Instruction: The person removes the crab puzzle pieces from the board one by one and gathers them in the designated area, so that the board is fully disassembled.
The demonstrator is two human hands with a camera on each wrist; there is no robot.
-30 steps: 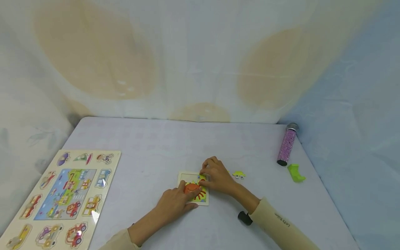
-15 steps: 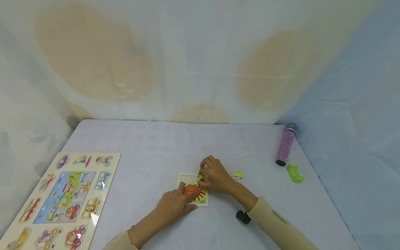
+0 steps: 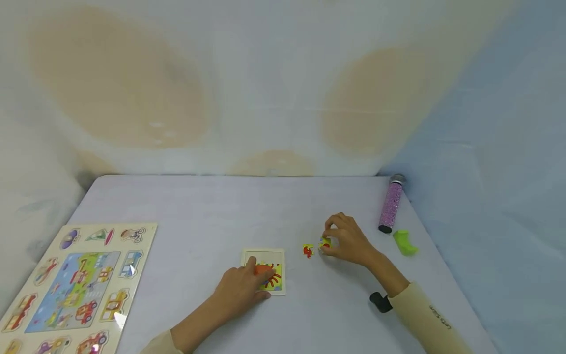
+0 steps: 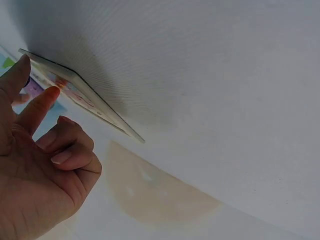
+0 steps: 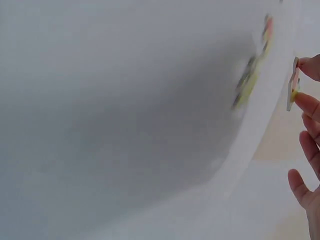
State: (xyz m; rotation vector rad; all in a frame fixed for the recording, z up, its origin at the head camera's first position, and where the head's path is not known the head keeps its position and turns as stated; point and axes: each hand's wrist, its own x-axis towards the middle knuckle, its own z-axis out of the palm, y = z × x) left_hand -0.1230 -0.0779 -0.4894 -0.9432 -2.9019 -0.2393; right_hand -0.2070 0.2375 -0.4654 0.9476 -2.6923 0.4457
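Note:
A small wooden puzzle board (image 3: 265, 253) with a red crab picture lies at the front middle of the table; the upper part of its tray is bare. My left hand (image 3: 236, 290) rests on it, index finger pressing the crab and thumb at the near edge. To the right, my right hand (image 3: 349, 239) pinches a yellow and red puzzle piece (image 3: 325, 243) between thumb and index finger, raised over the table in the right wrist view. Just left of it lies a red and yellow puzzle piece (image 3: 307, 250). Another yellow-green piece (image 5: 246, 87) lies below the hand, hidden in the head view.
On the left lies a large vehicle puzzle board (image 3: 141, 246). A purple glittery microphone (image 3: 391, 206) and a green curved block (image 3: 404, 243) lie near the right edge. A black device (image 3: 380, 302) is at my right wrist. Fabric hangs behind the table.
My right hand has moved right, off the board, carrying the puzzle piece from its upper right. A red and yellow piece on the table now shows. The left hand stays on the board.

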